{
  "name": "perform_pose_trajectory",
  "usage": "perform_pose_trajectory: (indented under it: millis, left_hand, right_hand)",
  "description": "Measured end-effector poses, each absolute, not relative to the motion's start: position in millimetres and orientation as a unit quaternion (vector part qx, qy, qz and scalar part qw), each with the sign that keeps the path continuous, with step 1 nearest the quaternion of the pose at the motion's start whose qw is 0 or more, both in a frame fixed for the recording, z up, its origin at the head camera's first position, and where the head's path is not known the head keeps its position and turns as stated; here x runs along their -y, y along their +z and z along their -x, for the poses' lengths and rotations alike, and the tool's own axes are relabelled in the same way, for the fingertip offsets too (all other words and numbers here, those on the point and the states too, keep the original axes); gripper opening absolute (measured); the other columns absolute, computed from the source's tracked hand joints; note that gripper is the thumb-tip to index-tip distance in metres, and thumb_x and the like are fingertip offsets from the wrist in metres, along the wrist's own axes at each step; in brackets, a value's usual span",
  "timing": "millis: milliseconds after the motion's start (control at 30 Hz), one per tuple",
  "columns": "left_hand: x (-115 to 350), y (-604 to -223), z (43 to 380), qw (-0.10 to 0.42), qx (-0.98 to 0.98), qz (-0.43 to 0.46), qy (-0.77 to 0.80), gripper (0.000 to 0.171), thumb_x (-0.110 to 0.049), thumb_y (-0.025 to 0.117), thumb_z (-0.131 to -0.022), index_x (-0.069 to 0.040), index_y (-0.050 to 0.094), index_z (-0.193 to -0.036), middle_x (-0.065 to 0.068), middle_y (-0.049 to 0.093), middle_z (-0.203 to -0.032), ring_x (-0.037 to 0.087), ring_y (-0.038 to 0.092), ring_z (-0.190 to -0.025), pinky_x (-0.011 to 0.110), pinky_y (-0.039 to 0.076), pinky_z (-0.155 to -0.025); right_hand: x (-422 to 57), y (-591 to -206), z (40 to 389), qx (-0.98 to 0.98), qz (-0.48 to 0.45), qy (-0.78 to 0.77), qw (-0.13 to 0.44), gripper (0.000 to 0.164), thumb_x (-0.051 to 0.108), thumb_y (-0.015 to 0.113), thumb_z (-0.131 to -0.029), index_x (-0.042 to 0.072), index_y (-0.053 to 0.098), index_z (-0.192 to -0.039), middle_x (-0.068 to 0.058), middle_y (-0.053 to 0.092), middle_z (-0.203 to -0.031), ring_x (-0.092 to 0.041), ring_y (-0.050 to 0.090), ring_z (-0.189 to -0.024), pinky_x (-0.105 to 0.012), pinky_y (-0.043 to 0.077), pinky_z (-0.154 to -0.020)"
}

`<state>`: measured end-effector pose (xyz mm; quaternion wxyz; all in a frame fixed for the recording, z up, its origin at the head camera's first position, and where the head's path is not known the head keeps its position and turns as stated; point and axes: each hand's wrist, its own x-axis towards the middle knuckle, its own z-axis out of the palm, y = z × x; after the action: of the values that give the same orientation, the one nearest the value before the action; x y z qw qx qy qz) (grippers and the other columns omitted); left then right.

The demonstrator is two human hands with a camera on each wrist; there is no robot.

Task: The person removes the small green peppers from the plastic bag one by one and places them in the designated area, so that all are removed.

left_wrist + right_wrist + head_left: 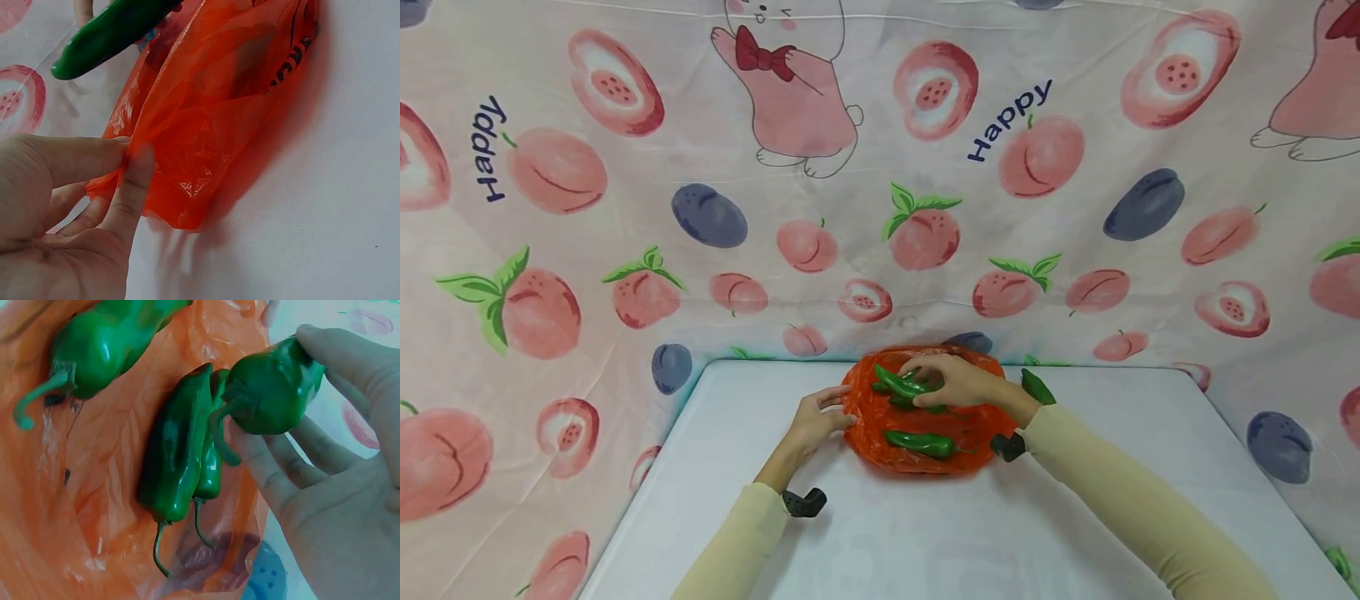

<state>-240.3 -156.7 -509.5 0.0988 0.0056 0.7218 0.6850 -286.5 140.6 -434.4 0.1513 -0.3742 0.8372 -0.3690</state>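
Note:
An orange-red plastic bag (868, 433) lies spread at the back of the white table. My left hand (815, 423) pinches the bag's left edge between thumb and fingers, as the left wrist view shows. Over the bag, my right hand (958, 385) grips a green pepper (275, 390) between thumb and fingers. Two more peppers lie side by side on the plastic below it, one in front (175, 450) and one partly hidden (211, 469). A separate pepper (921, 443) rests in the near part of the bag.
Another green pepper (1037, 386) lies on the white table (910, 533) right of the bag, partly behind the right forearm. A fruit-patterned cloth (850, 200) hangs just behind the table. Each wrist carries a small black camera, such as the left one (805, 502).

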Motion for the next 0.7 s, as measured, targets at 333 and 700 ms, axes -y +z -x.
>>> perform_pose_trajectory:
  millis: [333,700]
  left_hand:
    - [157.6,-506.9,238.0,0.103,-0.726,-0.002,0.68,0.058,0.006,0.075,-0.088,-0.005,0.059,-0.143,0.021,0.056,-0.131,0.019,0.068,-0.089,0.043,0.061,-0.087]
    - [158.6,-508.1,237.6,0.1,-0.725,-0.006,0.681,0.058,0.007,0.074,-0.087,-0.005,0.06,-0.142,0.02,0.058,-0.129,0.019,0.069,-0.09,0.04,0.061,-0.086]
  right_hand:
    - [-135.7,-433.0,284.4,-0.815,0.356,-0.442,0.116,0.045,0.017,0.079,-0.092,0.019,0.062,-0.134,-0.006,0.068,-0.125,-0.025,0.064,-0.116,-0.049,0.054,-0.099]
    - [-135.6,-437.3,280.9,-0.807,0.344,-0.465,0.116,0.047,0.02,0.079,-0.092,0.016,0.061,-0.135,-0.005,0.069,-0.123,-0.025,0.065,-0.113,-0.038,0.059,-0.09]
